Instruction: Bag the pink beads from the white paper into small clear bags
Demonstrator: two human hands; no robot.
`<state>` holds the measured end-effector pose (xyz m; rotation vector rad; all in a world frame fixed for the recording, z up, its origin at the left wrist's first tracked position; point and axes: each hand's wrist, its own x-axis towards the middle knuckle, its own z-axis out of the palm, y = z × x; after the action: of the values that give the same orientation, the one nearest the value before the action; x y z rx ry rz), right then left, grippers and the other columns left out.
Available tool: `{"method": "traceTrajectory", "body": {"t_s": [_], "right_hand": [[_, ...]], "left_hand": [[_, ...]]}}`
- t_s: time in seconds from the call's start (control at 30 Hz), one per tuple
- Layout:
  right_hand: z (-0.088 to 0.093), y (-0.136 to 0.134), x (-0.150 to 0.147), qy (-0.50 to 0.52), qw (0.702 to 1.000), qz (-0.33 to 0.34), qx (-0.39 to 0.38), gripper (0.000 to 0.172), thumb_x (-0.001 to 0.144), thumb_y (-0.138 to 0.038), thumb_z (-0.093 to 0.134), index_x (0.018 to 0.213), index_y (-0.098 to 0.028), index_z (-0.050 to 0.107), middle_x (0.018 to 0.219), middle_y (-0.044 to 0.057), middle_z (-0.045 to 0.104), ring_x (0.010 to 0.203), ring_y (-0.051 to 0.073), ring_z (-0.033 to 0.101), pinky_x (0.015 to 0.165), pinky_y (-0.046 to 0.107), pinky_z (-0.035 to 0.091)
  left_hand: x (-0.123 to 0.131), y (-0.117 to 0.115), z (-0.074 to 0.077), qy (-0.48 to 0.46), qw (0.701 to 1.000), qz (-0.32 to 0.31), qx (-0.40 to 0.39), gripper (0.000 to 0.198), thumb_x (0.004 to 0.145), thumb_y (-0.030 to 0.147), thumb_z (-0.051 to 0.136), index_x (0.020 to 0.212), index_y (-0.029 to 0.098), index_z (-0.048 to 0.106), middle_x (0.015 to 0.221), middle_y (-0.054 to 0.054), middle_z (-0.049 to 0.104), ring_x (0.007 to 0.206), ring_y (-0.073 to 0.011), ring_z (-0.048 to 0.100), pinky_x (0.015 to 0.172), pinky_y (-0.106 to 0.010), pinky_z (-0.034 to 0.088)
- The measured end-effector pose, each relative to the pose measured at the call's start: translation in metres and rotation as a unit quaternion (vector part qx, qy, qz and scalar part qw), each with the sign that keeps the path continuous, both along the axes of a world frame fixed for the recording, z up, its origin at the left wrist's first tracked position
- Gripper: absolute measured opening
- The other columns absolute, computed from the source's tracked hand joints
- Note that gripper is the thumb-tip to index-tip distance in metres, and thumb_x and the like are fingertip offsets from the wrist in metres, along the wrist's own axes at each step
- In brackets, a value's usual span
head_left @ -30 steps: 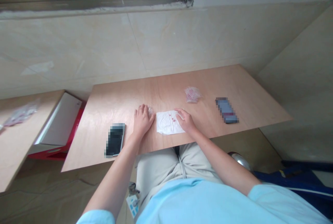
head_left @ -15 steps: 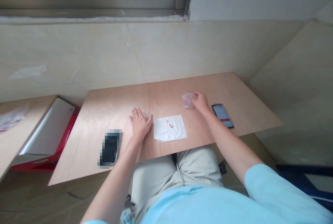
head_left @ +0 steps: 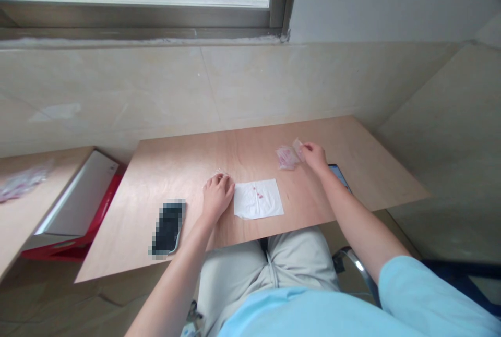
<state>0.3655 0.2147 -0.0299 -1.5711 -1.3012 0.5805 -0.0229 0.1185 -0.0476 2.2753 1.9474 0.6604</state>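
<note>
A small clear plastic bag [head_left: 298, 150] is pinched in the fingers of my right hand [head_left: 314, 156]. Just left of it, a pile of clear bags with pink marks [head_left: 286, 158] lies on the wooden board. My left hand [head_left: 219, 191] rests on the board with its fingers curled over some clear plastic [head_left: 222, 172], mostly hidden beneath them. Beside that hand lies a white sheet [head_left: 259, 211] with several small red pieces [head_left: 259, 195] near its middle.
A dark phone [head_left: 168, 228] lies at the board's [head_left: 176, 157] left front, another phone [head_left: 340, 176] partly under my right forearm. Further left, a second table [head_left: 47, 170] holds plastic bags [head_left: 25, 183]. A wall and window stand behind.
My right hand has moved slightly right, drawing one clear bag away from the pile. The fingers of my left hand, spread before, have curled in. The camera view has shifted a little.
</note>
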Motion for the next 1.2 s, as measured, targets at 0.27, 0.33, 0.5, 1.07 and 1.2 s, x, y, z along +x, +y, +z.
{"method": "traceTrajectory", "body": {"t_s": [0.27,0.33,0.5,1.07,1.2], "right_hand": [[0.032,-0.083,-0.048,0.409,0.896,0.145,-0.089,0.019,0.071,-0.026,0.069,0.086,-0.021,0.06,0.089,0.001,0.071,0.077,0.016,0.067,0.069,0.027,0.053],[0.031,-0.113,-0.072,0.455,0.854,0.207,-0.14,0.02,0.07,-0.023,0.071,0.087,-0.022,0.06,0.088,0.001,0.071,0.078,0.018,0.068,0.073,0.031,0.055],[0.025,-0.169,-0.123,0.473,0.792,0.316,-0.222,0.014,0.072,-0.022,0.072,0.082,-0.019,0.063,0.088,0.003,0.072,0.078,0.018,0.067,0.076,0.032,0.054],[0.014,-0.175,-0.114,0.283,0.837,0.413,-0.221,0.033,0.081,-0.049,0.076,0.085,-0.017,0.07,0.073,0.001,0.068,0.062,0.013,0.059,0.061,0.026,0.046],[0.021,-0.175,-0.115,0.306,0.819,0.42,-0.241,0.032,0.081,-0.047,0.077,0.086,-0.017,0.067,0.078,0.003,0.072,0.068,0.015,0.066,0.063,0.026,0.048]], "left_hand": [[0.026,-0.039,0.039,-0.252,0.965,-0.051,-0.054,0.03,0.096,0.042,0.053,0.112,0.022,0.07,0.124,-0.012,0.065,0.114,-0.0292,0.06,0.1,-0.045,0.047],[0.044,-0.06,0.05,-0.374,0.907,-0.097,-0.164,0.033,0.097,0.046,0.053,0.114,0.022,0.069,0.116,-0.01,0.069,0.104,-0.0256,0.065,0.092,-0.04,0.052],[0.069,-0.097,0.055,-0.576,0.765,-0.111,-0.265,0.032,0.091,0.046,0.064,0.105,0.017,0.068,0.101,-0.008,0.069,0.089,-0.0196,0.066,0.081,-0.034,0.056],[0.045,-0.091,0.039,-0.443,0.865,-0.058,-0.228,0.037,0.087,0.047,0.066,0.11,0.019,0.068,0.086,-0.005,0.067,0.074,-0.0165,0.06,0.062,-0.027,0.046],[0.046,-0.091,0.045,-0.384,0.911,-0.056,-0.137,0.029,0.086,0.043,0.069,0.105,0.021,0.069,0.117,-0.01,0.065,0.107,-0.0232,0.062,0.087,-0.034,0.05]]}}
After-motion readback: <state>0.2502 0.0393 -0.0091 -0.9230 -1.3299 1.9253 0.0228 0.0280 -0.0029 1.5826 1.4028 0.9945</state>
